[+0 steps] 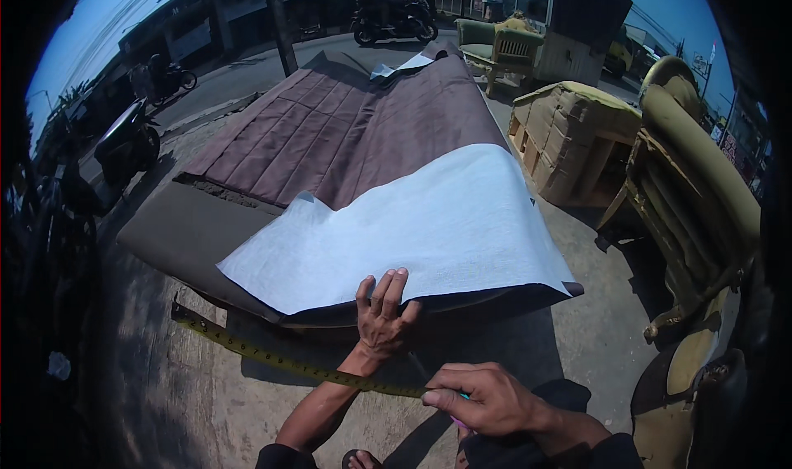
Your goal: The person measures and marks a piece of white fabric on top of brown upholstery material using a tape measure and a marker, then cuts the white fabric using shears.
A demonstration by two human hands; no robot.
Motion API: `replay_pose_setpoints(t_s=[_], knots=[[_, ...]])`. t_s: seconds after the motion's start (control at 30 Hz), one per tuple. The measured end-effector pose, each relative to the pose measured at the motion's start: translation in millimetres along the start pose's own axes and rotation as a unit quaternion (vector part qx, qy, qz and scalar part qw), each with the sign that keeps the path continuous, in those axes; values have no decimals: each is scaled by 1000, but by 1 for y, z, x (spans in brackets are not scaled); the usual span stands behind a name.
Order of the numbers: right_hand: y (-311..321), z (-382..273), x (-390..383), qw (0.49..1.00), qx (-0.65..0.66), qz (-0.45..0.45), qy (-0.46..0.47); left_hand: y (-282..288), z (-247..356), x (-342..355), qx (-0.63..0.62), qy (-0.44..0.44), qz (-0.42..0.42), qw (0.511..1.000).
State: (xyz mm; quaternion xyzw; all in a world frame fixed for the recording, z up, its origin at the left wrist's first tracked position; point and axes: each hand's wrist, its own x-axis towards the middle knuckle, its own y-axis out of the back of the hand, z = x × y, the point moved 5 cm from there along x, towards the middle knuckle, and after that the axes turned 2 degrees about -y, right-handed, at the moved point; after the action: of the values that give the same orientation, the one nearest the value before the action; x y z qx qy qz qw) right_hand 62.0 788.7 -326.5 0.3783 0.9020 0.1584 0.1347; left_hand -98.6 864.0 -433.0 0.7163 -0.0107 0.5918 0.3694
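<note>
So the right hand [492, 400] has its thumb and fingers closed on one tape measure [318, 373], the yellow blade running off to the left, below the work and across the left forearm. Left hand [382, 325] is relaxed, fingers laid on the front edge of one white fabric sheet [412, 221]; can't tell if the thumb pinches it. The sheet covers part of one maroon quilted cover [330, 131], all over a dark grey padded panel [190, 221]. Right side's crowded: one worn armchair [701, 172], one boxy padded wooden frame [569, 143], one green settee [516, 47] farther back. I count three motorbikes [396, 30], two along the road, one nearer at left.
</note>
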Motion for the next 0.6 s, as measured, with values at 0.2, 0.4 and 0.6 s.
replay_pose_setpoints(t_s=[0.2,0.4,0.6], knots=[[-7,30,-17,990,113,76,-27,22,-64,63,-13,48,105,993],[-6,75,-32,969,-24,244,-35,33,-131,87,-96,223,95,965],[70,24,6,942,-183,267,90,43,-172,97,-133,310,91,937]])
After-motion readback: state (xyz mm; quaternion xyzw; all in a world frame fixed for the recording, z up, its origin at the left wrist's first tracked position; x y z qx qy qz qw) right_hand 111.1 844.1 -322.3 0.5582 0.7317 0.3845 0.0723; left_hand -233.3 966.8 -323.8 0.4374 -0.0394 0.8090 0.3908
